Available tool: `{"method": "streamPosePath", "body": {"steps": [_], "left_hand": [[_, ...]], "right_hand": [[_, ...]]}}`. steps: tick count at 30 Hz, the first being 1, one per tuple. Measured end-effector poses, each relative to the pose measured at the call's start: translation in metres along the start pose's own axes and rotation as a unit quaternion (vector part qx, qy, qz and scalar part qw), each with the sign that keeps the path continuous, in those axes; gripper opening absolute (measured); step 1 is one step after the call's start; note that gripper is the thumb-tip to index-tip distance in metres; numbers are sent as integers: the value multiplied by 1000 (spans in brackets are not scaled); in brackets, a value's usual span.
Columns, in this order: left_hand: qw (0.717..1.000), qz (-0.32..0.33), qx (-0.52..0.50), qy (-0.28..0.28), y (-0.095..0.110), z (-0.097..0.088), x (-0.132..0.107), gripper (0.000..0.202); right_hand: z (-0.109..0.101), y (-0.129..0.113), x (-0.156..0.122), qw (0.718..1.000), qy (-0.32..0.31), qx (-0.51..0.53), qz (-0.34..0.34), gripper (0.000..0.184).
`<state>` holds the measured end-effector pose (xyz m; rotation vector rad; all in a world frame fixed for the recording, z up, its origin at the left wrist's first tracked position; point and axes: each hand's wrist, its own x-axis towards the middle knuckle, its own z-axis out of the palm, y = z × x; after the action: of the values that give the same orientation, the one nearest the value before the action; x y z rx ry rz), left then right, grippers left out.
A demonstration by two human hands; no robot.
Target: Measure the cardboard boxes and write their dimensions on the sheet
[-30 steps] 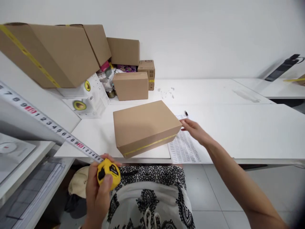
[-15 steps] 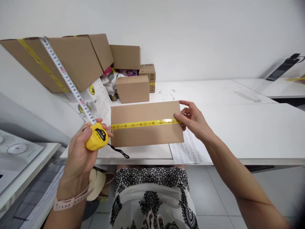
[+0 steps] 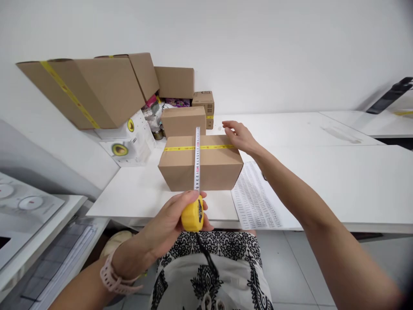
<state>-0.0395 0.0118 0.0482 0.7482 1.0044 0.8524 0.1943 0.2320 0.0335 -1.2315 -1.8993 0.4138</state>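
A brown cardboard box (image 3: 180, 165) sealed with yellow tape stands on the white table (image 3: 322, 181) in front of me. My left hand (image 3: 171, 221) is closed round a yellow tape measure (image 3: 192, 216) just below the table's near edge. Its white blade (image 3: 197, 157) runs straight up over the box's front face and top. My right hand (image 3: 239, 135) rests with fingers stretched out on the box's far right top corner.
A printed sheet (image 3: 254, 200) lies right of the box. Several cardboard boxes (image 3: 97, 88) and an avocado-printed package (image 3: 129, 137) are piled at the back left. A white shelf unit (image 3: 29, 215) stands at my left. Another table (image 3: 358, 122) lies far right.
The box went from tilted up in my right hand to standing flat on the table. My left hand moved the tape measure from the left to the middle, and the blade now crosses the box.
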Motion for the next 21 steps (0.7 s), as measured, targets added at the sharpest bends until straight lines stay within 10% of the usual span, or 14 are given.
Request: {"method": "streamPosePath", "body": {"steps": [7,21], "left_hand": [[999,-5,-16,-33,3,16,8,39],[997,-35,-45,-51,-10,17,-4,42]], "right_hand": [[24,-15,25,986,-144,18,-81,50],[40,-7,37,975,-189,-94,-69,46]]}}
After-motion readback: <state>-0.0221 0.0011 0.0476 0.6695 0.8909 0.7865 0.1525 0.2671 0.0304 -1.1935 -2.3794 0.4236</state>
